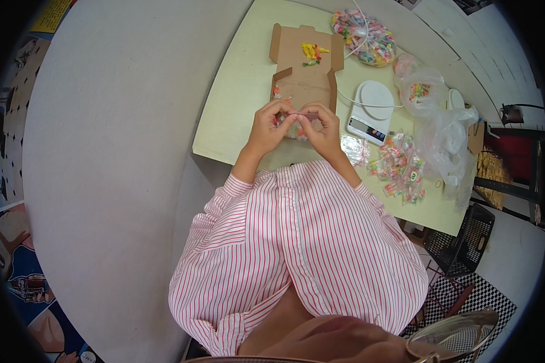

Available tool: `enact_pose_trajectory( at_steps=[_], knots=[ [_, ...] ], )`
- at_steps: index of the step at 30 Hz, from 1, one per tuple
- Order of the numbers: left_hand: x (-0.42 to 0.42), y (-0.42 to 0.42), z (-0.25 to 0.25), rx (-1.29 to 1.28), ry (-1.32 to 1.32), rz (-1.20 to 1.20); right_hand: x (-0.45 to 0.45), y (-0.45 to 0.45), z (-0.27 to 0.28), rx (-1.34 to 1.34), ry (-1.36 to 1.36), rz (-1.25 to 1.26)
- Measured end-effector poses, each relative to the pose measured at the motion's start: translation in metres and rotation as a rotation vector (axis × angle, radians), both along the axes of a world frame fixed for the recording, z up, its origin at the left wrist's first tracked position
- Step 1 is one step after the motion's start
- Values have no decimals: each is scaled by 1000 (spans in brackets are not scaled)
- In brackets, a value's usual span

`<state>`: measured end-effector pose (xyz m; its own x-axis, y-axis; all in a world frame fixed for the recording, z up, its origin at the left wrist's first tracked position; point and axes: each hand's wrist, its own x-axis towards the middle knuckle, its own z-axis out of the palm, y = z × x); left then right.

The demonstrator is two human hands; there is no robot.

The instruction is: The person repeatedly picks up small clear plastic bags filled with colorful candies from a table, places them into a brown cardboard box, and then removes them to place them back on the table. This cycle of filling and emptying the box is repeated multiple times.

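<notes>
My left hand (270,126) and my right hand (321,129) meet fingertip to fingertip over the near part of an open cardboard box (305,90). Both pinch the reddish top edge of a clear plastic bag (295,132) that has wrapped candies in it; its lower part hangs between the hands, partly hidden by them. Some red and orange wrapped candies (277,93) show in the box behind my left hand. On the raised lid lie several yellow, orange and green wrapped candies (312,52).
Right of the box stands a white kitchen scale (371,113). Near it lie empty clear bags (355,149), small candy-filled bags (399,165), a large candy bag (365,38) and a crumpled plastic bag (447,140). A white cable crosses the table (229,122). A wall rises at left.
</notes>
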<state>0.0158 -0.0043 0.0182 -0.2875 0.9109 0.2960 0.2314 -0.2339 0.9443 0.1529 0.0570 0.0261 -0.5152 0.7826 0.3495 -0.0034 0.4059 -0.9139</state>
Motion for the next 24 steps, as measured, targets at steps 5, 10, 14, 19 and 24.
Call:
enact_pose_trajectory(
  at_steps=[5,10,14,19,24],
  knots=[
    [-6,-1,-1,-49,71,-78,14,7,-6,21,-69,34],
    [5,-1,1,-41,142,-167,44,4,-4,-21,-180,13],
    [19,5,2,-109,129,-291,71,-2,1,-93,-290,-23],
    [12,7,-23,-122,-111,-134,155,10,-25,-153,-228,-519],
    [-3,8,-23,-169,-264,-48,243,20,-31,-220,-146,-1007]
  ],
)
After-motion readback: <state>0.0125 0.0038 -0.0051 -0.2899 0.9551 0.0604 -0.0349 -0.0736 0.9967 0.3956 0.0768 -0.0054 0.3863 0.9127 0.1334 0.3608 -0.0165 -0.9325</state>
